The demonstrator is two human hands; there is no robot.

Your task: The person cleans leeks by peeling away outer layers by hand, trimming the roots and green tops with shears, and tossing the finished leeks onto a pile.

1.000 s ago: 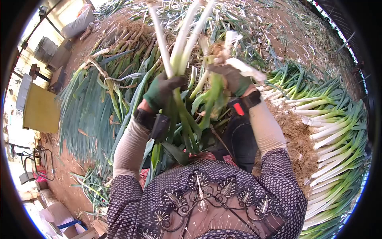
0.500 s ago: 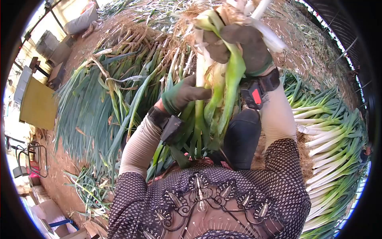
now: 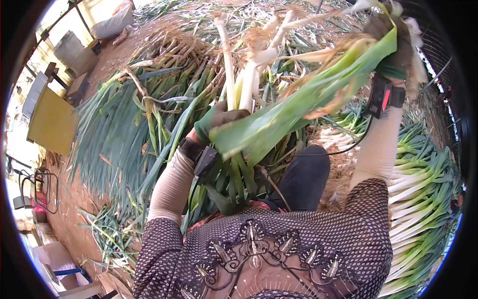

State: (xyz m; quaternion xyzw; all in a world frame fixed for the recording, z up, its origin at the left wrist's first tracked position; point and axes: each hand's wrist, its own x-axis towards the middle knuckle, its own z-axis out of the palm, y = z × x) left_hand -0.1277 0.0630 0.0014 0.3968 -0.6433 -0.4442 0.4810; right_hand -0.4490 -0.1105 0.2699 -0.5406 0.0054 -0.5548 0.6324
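Observation:
My left hand (image 3: 214, 119), in a dark glove with green, is wrapped around several leeks (image 3: 246, 87). Their white shafts and shaggy roots point away from me, and the green tops hang toward my lap. Up at the right, my gloved right hand (image 3: 396, 50) is closed on stripped leek leaves (image 3: 318, 107). The long green leaf trails back across to my left hand and covers part of the bunch. Motion blurs the right hand's fingers and the leaf ends.
A big heap of untrimmed leeks (image 3: 119, 124) lies on the left. Along the right side is a row of leeks with clean white shafts (image 3: 408, 199). Leaf scraps (image 3: 184, 17) litter the ground ahead. A yellow panel (image 3: 52, 119) stands at far left.
My right hand has swung from the bunch out to the upper right, pulling leaves away with it. My left hand keeps its grip low on the shafts, which now show bare.

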